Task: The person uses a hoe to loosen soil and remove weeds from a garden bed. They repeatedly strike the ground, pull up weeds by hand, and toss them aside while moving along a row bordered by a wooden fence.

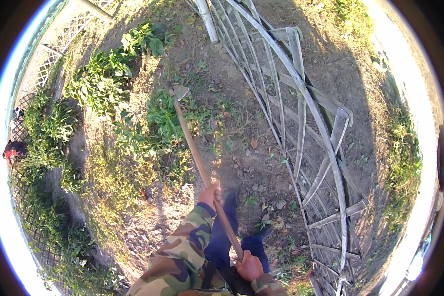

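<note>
A hoe with a long wooden handle slants from the lower middle up to the upper left. Around the middle of the handle my left hand is closed, its sleeve in camouflage cloth. My right hand grips the handle's near end, close to my waist. The metal hoe head is at the far end, over or among low green weeds; whether it touches the soil I cannot tell. Both my feet stand on bare soil below the handle.
A weathered wooden lattice fence leans along my right side. Leafy plants grow in rows on the left, beside yellowish weeds. Farther left stands another lattice fence, with a red and dark object near it. Dry soil and fallen leaves lie ahead.
</note>
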A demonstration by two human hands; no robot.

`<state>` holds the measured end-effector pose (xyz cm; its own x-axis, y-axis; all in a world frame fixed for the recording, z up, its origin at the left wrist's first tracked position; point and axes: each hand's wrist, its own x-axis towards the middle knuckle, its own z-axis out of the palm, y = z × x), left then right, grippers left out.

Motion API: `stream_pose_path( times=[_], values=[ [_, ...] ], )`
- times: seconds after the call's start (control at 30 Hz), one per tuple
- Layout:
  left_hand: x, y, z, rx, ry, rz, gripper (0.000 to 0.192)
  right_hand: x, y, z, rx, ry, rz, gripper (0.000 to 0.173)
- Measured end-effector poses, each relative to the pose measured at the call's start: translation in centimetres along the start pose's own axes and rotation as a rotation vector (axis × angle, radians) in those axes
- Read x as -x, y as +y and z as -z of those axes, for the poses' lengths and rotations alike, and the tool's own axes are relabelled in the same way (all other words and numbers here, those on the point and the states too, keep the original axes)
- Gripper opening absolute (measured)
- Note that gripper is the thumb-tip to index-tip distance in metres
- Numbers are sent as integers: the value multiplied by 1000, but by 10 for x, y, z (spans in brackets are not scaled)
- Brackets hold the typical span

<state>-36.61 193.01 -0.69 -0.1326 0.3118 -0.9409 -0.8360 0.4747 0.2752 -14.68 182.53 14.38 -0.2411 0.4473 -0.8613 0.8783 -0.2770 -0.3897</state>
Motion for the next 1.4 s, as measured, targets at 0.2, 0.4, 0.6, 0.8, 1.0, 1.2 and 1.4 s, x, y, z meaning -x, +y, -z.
stream_pose_path(
  times=[0.2,0.4,0.6,0.8,1.0,1.2,1.4],
  values=[
    [-1,33,-18,9,-39,-35,29,-19,-18,12,39,109,60,29],
    [-10,34,-35,10,-78,-95,23,-29,-17,18,33,140,32,27],
    [-22,2,-39,-20,-85,-125,23,-20,-9,18,-31,52,-79,29],
    [-6,-45,-48,-342,169,44,20,11,10,51,-204,-203,-286,41],
    [-15,-17,-86,-747,152,-117,24,8,-5,85,-756,-388,-300,23],
    [-13,-17,-132,-815,150,-265,26,0,-3,123,-904,-394,-326,18],
    [-27,1,-123,-451,9,-28,19,-8,4,128,-517,-260,-225,23]
  ],
)
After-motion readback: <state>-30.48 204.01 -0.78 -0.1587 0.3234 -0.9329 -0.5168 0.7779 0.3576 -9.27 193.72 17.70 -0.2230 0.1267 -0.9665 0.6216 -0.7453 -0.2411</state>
